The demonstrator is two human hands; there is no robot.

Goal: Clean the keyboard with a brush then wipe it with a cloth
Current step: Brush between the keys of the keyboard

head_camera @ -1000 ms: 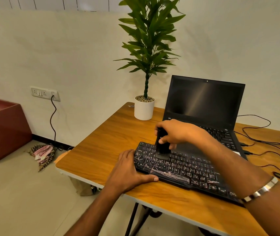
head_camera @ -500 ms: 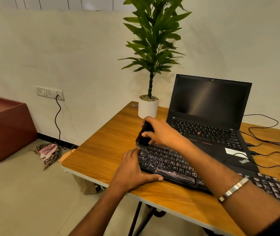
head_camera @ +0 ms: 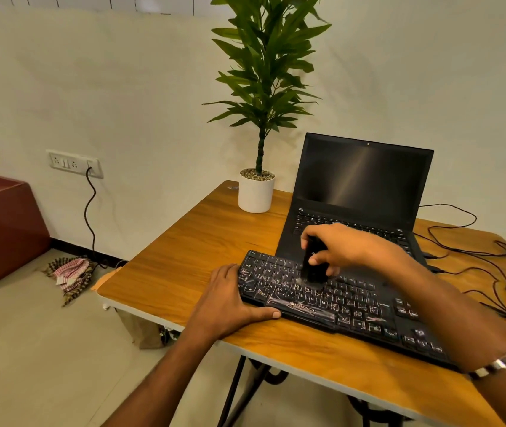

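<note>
1. Keyboard [head_camera: 335, 298] first: we judge it a light, stiff slab of plastic that would skate on the smooth wooden worktop [head_camera: 184, 257] if pushed. Its keys look loose-topped and easy to snag, so we would brace it at the frame, never by the keys.
2. It lies slantwise along the near part of the worktop, in front of the open laptop [head_camera: 359, 192], whose front edge it seems to touch or overlap.
3. Our left hand [head_camera: 230, 303] rests flat at the keyboard's left end, fingers on the corner keys and thumb along the front edge. This grip is spread wide, pinning the board rather than closing on it.
4. Brush [head_camera: 313, 266] next: a small dark block, seemingly light and rigid in the body with soft bristles. A pinch on its upper half suits it well.
5. Our right hand [head_camera: 344, 248] has its grip clamped on the brush, thumb in front and fingers wrapped over the top and far side. The bristle end points down onto the upper-left letter rows.
6. The brush therefore stands just right of the bracing hand and close to it.
7. We see no cloth on the worktop. A checked rag [head_camera: 71, 274] lies on the floor, well apart.
</note>
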